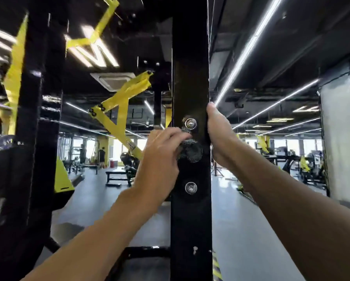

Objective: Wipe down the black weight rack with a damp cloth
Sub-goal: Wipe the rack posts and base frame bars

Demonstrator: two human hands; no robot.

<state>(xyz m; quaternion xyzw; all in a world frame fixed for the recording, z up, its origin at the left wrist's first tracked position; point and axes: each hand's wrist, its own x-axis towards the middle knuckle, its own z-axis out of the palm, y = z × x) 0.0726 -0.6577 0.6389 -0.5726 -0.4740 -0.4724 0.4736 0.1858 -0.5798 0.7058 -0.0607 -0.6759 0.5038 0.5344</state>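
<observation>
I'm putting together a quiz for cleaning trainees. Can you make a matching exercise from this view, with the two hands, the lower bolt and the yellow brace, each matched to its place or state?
Column one:
1. left hand
2. right hand
3. lower bolt
4. yellow brace

Column two:
A. grips the right edge of the black post
B. on the post, below the cloth
C. holds the dark cloth against the post
D. left of the post, farther back

Pairs: 1-C; 2-A; 3-B; 4-D
</observation>
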